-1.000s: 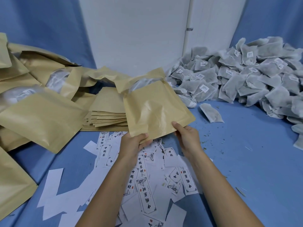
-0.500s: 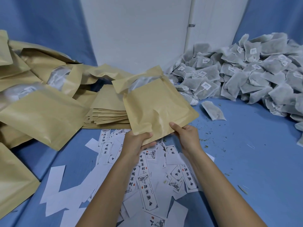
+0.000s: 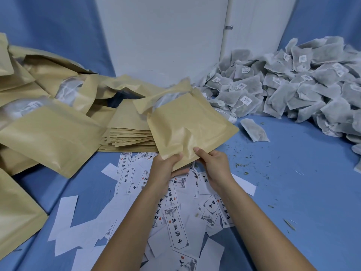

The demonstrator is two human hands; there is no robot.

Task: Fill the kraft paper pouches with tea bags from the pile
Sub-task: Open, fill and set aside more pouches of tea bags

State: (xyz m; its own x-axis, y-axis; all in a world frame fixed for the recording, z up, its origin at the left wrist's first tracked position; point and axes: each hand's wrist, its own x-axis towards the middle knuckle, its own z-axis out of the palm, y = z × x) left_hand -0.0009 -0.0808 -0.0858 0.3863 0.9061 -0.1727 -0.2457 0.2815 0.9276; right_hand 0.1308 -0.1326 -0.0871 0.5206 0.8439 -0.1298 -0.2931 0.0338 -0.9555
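Observation:
A kraft paper pouch [image 3: 187, 124] is held up in the middle of the view, its mouth pointing away and open, with grey tea bag material showing inside. My left hand [image 3: 166, 165] grips its near left corner and my right hand [image 3: 213, 163] pinches the near edge beside it. The pile of grey tea bags [image 3: 293, 85] fills the far right. One loose tea bag [image 3: 254, 130] lies on the blue cloth just right of the pouch.
Filled pouches [image 3: 48, 133] lie heaped on the left. A flat stack of empty pouches [image 3: 129, 133] sits behind the held pouch. Printed paper labels [image 3: 175, 222] are scattered under my forearms. Tea crumbs dot the blue cloth [image 3: 293, 192] on the right.
The pouch has shifted slightly right and up in my hands; both hands keep their hold on its near edge.

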